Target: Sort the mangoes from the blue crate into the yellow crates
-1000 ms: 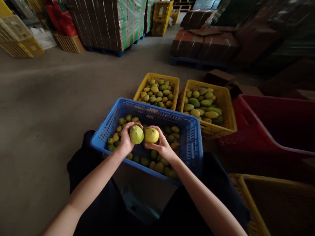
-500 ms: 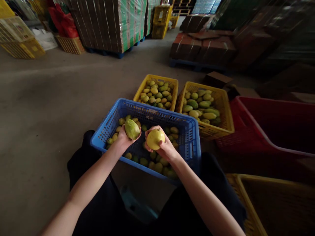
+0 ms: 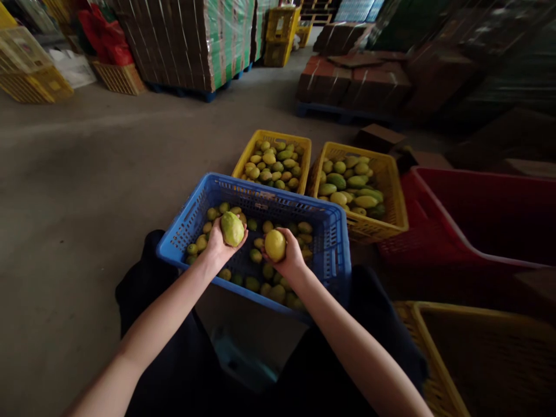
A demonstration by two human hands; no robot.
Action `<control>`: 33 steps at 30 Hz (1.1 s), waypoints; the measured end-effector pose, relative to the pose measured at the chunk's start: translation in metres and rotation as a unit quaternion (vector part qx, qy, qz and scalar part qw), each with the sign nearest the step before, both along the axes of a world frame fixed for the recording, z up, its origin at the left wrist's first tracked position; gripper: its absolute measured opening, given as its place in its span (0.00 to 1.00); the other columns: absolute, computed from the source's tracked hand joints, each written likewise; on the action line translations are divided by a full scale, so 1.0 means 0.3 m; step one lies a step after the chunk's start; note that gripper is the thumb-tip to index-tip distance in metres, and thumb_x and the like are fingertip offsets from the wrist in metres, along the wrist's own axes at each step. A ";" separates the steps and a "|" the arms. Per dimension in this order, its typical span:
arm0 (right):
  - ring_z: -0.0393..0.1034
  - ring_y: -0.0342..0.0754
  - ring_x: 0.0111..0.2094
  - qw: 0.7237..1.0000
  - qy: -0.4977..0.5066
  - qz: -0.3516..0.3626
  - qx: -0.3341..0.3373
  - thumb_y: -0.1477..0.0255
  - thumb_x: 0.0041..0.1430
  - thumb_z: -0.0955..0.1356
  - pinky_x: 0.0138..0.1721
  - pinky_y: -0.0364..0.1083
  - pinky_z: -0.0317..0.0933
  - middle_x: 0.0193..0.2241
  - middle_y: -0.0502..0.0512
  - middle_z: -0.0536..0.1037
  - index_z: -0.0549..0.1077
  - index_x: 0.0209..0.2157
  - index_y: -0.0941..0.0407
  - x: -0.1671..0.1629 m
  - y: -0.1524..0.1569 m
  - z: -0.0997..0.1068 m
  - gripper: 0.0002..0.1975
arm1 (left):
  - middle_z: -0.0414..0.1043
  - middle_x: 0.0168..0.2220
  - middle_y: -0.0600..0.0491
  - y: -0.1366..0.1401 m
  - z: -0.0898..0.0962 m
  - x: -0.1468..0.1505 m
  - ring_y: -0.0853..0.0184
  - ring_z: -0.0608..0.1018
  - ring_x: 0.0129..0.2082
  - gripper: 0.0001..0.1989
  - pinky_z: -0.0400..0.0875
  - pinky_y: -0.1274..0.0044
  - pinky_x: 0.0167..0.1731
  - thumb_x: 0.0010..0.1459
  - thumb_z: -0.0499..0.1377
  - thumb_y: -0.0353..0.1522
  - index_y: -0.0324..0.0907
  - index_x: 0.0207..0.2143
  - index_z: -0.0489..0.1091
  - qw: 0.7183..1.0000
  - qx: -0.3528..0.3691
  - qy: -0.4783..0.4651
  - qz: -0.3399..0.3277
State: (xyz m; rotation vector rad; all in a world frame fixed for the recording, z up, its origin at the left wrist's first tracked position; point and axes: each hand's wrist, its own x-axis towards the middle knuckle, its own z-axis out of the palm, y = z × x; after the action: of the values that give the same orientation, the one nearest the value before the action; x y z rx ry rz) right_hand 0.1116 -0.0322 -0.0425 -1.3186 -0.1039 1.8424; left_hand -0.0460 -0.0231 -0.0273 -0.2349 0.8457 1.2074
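Observation:
My left hand holds a greenish-yellow lemon in its curled fingers and palm. In my right hand is a rounder, yellower lemon, gripped between thumb and fingers. Both hands are above a blue plastic crate, side by side with a gap between them. Loose lemons in yellow and green lie on the crate's floor, mostly along its sides and front. My hands and forearms hide part of them.
Behind the blue crate stand two yellow crates of fruit, a left one and a right one. A red bin is at the right, with another yellow crate nearer me. Wrapped pallet stacks and cardboard stand farther back.
The right hand has turned its lemon, so a different side faces me, and lowered slightly. The left hand has tilted its lemon a little. Both lemons remain held.

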 end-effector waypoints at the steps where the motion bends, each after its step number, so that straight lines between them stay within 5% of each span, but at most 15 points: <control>1: 0.67 0.45 0.18 1.000 0.005 0.008 -0.020 0.65 0.60 0.59 0.15 0.41 0.60 0.16 0.51 0.71 0.68 0.29 0.57 -0.004 -0.002 -0.005 0.13 | 0.74 0.29 0.51 -0.001 0.003 0.000 0.65 0.78 0.28 0.12 0.77 0.72 0.29 0.59 0.53 0.39 0.41 0.37 0.71 1.000 0.001 0.012 -0.001; 7: 0.65 0.42 0.16 0.999 -0.002 -0.042 -0.015 0.67 0.63 0.60 0.19 0.42 0.65 0.16 0.48 0.72 0.67 0.29 0.57 -0.023 -0.001 -0.022 0.11 | 0.73 0.26 0.50 -0.004 0.022 -0.005 0.67 0.77 0.25 0.13 0.76 0.74 0.28 0.59 0.55 0.38 0.37 0.35 0.71 0.995 0.062 -0.041 -0.065; 13: 0.68 0.47 0.18 0.999 0.027 -0.028 -0.027 0.63 0.60 0.61 0.19 0.45 0.65 0.17 0.51 0.72 0.70 0.33 0.57 0.000 0.010 -0.043 0.12 | 0.76 0.31 0.47 0.004 0.016 -0.011 0.64 0.79 0.33 0.15 0.76 0.74 0.30 0.61 0.48 0.33 0.36 0.44 0.70 0.993 0.038 -0.116 -0.004; 20: 0.71 0.49 0.22 0.997 0.023 -0.063 -0.033 0.66 0.62 0.56 0.23 0.48 0.68 0.20 0.53 0.73 0.68 0.34 0.56 -0.009 0.005 -0.047 0.14 | 0.77 0.33 0.51 -0.010 0.029 -0.003 0.67 0.79 0.32 0.14 0.75 0.74 0.34 0.58 0.49 0.30 0.39 0.41 0.72 0.993 0.090 -0.064 -0.035; 26: 0.68 0.46 0.22 0.997 -0.016 -0.069 -0.026 0.63 0.57 0.61 0.22 0.45 0.67 0.20 0.48 0.70 0.65 0.30 0.52 0.010 0.012 -0.078 0.08 | 0.73 0.25 0.50 -0.008 0.016 0.011 0.65 0.77 0.28 0.09 0.77 0.71 0.36 0.56 0.52 0.34 0.40 0.28 0.68 0.998 0.043 0.000 0.037; 33: 0.67 0.45 0.19 0.997 0.000 -0.027 -0.069 0.62 0.60 0.56 0.16 0.41 0.60 0.20 0.52 0.72 0.67 0.30 0.55 -0.001 0.003 -0.048 0.15 | 0.71 0.25 0.54 -0.007 -0.008 0.016 0.69 0.76 0.26 0.06 0.77 0.74 0.31 0.55 0.58 0.35 0.41 0.29 0.67 0.998 0.008 0.029 0.048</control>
State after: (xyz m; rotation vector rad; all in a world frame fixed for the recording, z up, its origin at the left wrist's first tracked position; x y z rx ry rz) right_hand 0.1113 -0.0314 -0.0569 -1.4012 0.0593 1.8302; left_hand -0.0411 -0.0253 -0.0298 -0.2314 0.8825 1.3152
